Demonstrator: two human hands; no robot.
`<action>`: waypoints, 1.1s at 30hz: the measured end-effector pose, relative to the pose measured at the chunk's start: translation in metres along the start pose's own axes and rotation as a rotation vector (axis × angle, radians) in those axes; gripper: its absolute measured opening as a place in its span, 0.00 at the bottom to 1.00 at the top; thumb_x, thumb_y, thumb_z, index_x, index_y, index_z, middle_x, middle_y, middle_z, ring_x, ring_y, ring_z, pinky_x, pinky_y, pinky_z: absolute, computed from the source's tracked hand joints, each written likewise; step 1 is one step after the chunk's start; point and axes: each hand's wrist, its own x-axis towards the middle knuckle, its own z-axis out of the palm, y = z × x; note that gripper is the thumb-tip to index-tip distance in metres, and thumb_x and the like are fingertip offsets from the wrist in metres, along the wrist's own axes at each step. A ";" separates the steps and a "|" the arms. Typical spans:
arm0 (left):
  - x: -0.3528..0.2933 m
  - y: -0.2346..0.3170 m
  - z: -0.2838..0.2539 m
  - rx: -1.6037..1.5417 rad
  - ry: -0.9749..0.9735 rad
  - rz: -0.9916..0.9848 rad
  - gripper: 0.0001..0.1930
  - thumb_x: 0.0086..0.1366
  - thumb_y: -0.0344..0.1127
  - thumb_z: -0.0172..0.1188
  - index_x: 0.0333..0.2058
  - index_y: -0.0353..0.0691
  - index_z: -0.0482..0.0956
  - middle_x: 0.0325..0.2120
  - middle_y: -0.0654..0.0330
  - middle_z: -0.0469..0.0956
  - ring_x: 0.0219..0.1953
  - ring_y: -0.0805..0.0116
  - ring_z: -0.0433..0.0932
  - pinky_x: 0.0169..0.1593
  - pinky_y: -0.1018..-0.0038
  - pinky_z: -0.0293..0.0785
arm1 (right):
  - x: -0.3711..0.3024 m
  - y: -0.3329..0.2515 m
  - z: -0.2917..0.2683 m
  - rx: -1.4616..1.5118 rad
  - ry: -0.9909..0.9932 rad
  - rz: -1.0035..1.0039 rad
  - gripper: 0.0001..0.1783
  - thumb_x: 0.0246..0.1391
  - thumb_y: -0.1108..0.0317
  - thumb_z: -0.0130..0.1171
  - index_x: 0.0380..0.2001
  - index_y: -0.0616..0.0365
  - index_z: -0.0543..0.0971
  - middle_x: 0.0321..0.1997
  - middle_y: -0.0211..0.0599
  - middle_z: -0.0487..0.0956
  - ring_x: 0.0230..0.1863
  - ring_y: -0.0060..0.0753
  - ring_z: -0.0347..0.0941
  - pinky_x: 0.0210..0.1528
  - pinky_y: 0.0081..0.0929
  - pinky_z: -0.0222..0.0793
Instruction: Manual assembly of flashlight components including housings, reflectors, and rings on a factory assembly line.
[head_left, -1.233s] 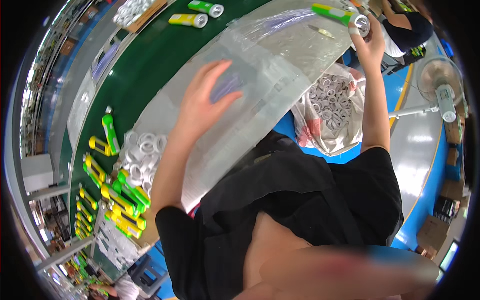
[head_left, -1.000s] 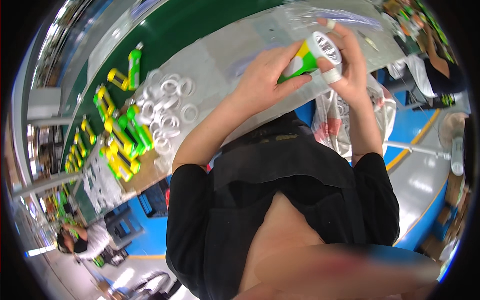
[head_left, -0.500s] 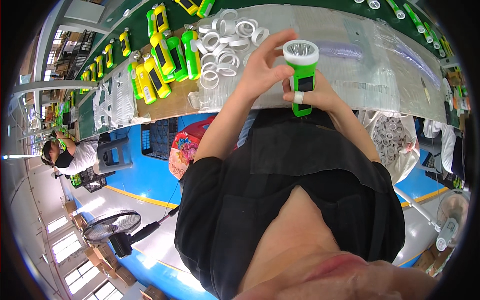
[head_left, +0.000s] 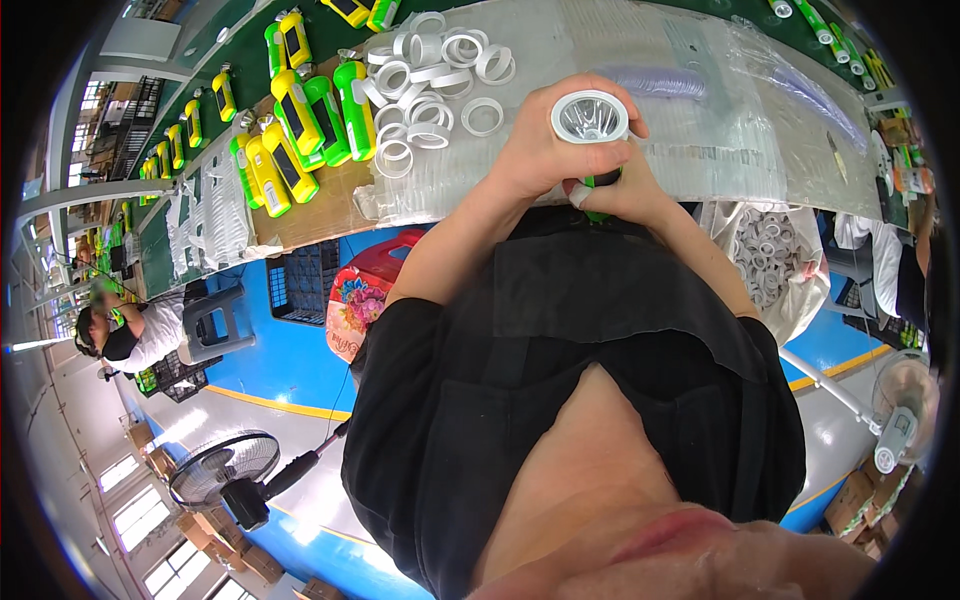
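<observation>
A green flashlight (head_left: 590, 118) with a white ring around its silver reflector is upright in front of me, its lens facing up. My left hand (head_left: 540, 145) is wrapped around the head, fingers behind the white ring and thumb across its near side. Lower down, my right hand (head_left: 640, 188) grips the green body, which is mostly hidden by both hands. Loose white rings (head_left: 430, 75) lie heaped on the covered bench to the left of my hands, and one single ring (head_left: 483, 117) lies nearest to my left hand.
Several yellow and green flashlights (head_left: 300, 125) lie left of the rings. Clear plastic sheeting (head_left: 700, 150) covers the bench. A white sack (head_left: 768, 255) of rings hangs below its right edge. A fan (head_left: 230, 470) stands behind on the left; a person (head_left: 140, 335) sits far left.
My left hand has closed around the flashlight's head, where its fingers were apart beside it before. The lens now faces me more directly. The whole view has shifted slightly.
</observation>
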 end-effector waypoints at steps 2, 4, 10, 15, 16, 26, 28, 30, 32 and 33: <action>0.002 -0.005 0.008 0.081 0.155 0.014 0.17 0.49 0.32 0.66 0.39 0.35 0.76 0.35 0.54 0.80 0.42 0.66 0.78 0.48 0.70 0.74 | 0.008 0.017 -0.005 -0.379 0.194 -0.184 0.18 0.39 0.67 0.69 0.36 0.60 0.78 0.35 0.34 0.82 0.37 0.30 0.78 0.37 0.30 0.73; 0.002 -0.017 0.018 0.131 0.405 0.027 0.21 0.50 0.25 0.67 0.44 0.34 0.74 0.38 0.55 0.80 0.44 0.69 0.78 0.51 0.71 0.74 | 0.015 0.022 -0.011 -0.329 0.160 -0.031 0.18 0.42 0.66 0.70 0.38 0.60 0.79 0.38 0.38 0.83 0.40 0.33 0.80 0.39 0.30 0.74; 0.006 -0.019 0.002 0.106 0.163 0.215 0.41 0.50 0.27 0.71 0.62 0.34 0.61 0.55 0.50 0.71 0.60 0.61 0.69 0.60 0.66 0.67 | 0.014 0.028 -0.019 -0.184 0.292 0.069 0.23 0.43 0.69 0.70 0.45 0.59 0.76 0.40 0.37 0.82 0.43 0.29 0.77 0.45 0.29 0.72; 0.010 -0.020 -0.006 0.525 0.150 0.230 0.45 0.46 0.28 0.75 0.63 0.37 0.61 0.51 0.51 0.73 0.58 0.64 0.69 0.59 0.67 0.68 | 0.011 0.032 -0.019 -0.213 0.302 0.001 0.24 0.42 0.69 0.70 0.45 0.58 0.77 0.41 0.35 0.81 0.43 0.28 0.77 0.46 0.28 0.72; 0.008 -0.023 0.000 0.622 0.292 0.243 0.46 0.43 0.28 0.77 0.62 0.37 0.64 0.49 0.53 0.73 0.55 0.66 0.71 0.57 0.68 0.69 | 0.012 0.033 -0.018 -0.214 0.302 -0.001 0.24 0.42 0.69 0.70 0.45 0.58 0.77 0.41 0.35 0.81 0.43 0.28 0.77 0.46 0.28 0.72; 0.022 -0.014 0.001 0.480 0.148 0.244 0.41 0.44 0.26 0.76 0.59 0.35 0.68 0.49 0.59 0.70 0.49 0.68 0.74 0.55 0.73 0.70 | 0.016 0.035 -0.023 -0.200 0.344 -0.003 0.26 0.41 0.70 0.70 0.48 0.57 0.76 0.42 0.36 0.81 0.43 0.29 0.78 0.47 0.29 0.73; 0.025 -0.015 0.009 0.535 0.339 0.338 0.37 0.45 0.26 0.76 0.55 0.36 0.70 0.42 0.62 0.71 0.46 0.71 0.74 0.52 0.74 0.71 | 0.018 0.035 -0.022 -0.215 0.357 0.034 0.28 0.41 0.69 0.71 0.49 0.57 0.76 0.42 0.37 0.81 0.43 0.30 0.78 0.46 0.29 0.73; 0.029 -0.016 0.010 0.412 0.509 0.334 0.30 0.45 0.30 0.77 0.49 0.37 0.74 0.43 0.61 0.69 0.44 0.70 0.72 0.47 0.74 0.73 | 0.016 0.028 -0.020 -0.185 0.403 0.046 0.31 0.42 0.63 0.74 0.51 0.56 0.75 0.42 0.37 0.81 0.44 0.28 0.77 0.47 0.28 0.72; 0.034 -0.022 -0.009 0.433 0.573 0.357 0.28 0.49 0.33 0.75 0.48 0.37 0.74 0.43 0.60 0.70 0.45 0.69 0.72 0.47 0.73 0.72 | 0.014 0.030 -0.023 -0.120 0.419 0.056 0.32 0.42 0.61 0.75 0.51 0.57 0.74 0.43 0.36 0.81 0.44 0.27 0.76 0.48 0.28 0.72; 0.033 -0.037 -0.028 0.691 0.576 0.368 0.26 0.54 0.37 0.71 0.50 0.37 0.73 0.44 0.55 0.73 0.47 0.62 0.73 0.50 0.69 0.69 | 0.013 0.030 -0.026 -0.055 0.430 0.067 0.33 0.42 0.60 0.76 0.51 0.57 0.74 0.44 0.35 0.80 0.45 0.26 0.76 0.48 0.27 0.71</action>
